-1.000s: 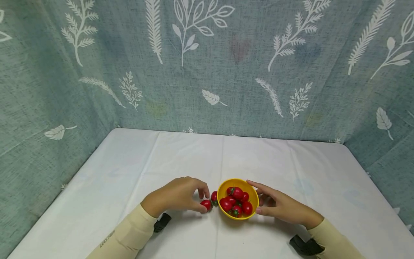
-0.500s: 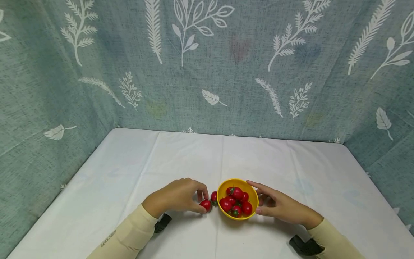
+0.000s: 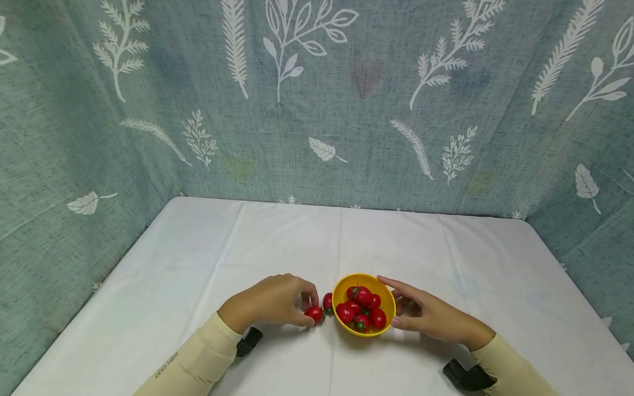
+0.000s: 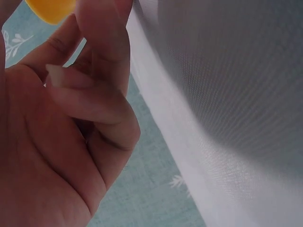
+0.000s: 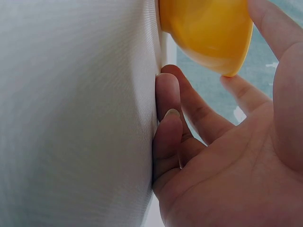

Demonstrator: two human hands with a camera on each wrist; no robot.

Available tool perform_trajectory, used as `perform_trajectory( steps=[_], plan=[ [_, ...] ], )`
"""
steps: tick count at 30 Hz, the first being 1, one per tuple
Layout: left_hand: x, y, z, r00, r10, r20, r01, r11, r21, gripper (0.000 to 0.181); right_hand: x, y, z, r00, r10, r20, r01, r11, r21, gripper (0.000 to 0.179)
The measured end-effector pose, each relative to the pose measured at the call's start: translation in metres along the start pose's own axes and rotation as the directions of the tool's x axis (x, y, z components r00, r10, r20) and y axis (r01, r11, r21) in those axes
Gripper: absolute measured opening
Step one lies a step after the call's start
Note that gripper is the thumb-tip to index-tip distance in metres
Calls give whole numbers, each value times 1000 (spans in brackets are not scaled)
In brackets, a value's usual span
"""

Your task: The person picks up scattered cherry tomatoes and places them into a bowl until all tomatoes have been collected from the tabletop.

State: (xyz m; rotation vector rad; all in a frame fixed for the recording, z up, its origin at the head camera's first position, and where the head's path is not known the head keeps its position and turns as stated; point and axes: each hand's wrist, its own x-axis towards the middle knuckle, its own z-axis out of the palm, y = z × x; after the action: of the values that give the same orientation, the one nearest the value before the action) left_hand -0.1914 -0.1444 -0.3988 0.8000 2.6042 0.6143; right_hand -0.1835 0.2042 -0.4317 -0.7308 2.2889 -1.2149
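In the head view my left hand (image 3: 274, 301) pinches a red cherry tomato (image 3: 313, 314) between thumb and fingers, low at the table. A second cherry tomato (image 3: 327, 302) lies between it and a yellow bowl (image 3: 338, 322). Several red tomatoes (image 3: 363, 296) with green stems fill the bowl. My right hand (image 3: 431, 316) touches the bowl's right side with thumb and index finger. Its other fingers (image 5: 168, 92) are bent against the tablecloth in the right wrist view. The left wrist view shows curled fingers (image 4: 102, 101); the pinched tomato is hidden there.
A white cloth covers the table (image 3: 277, 236). Behind and beside it hangs a grey-green curtain (image 3: 297, 159) with white leaf prints. Dark bands with small devices (image 3: 468, 377) sit at both wrists.
My left fingers have closed in on the cherry tomato, which has shifted very slightly left. The right hand and the bowl have stayed in place.
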Motion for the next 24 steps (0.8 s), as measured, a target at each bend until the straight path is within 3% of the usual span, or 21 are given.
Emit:
perform_trajectory(
  steps=[14, 24],
  plan=[
    [-2, -1, -2, 1000, -1, 5, 1, 1000, -3, 17, 1, 1, 0, 1000, -1, 3, 1, 1000, 5, 73],
    [-2, 1, -5, 998, 37, -59, -36, 999, 30, 18, 1, 0, 0, 1000, 15, -3, -15, 1000, -6, 73]
  ],
)
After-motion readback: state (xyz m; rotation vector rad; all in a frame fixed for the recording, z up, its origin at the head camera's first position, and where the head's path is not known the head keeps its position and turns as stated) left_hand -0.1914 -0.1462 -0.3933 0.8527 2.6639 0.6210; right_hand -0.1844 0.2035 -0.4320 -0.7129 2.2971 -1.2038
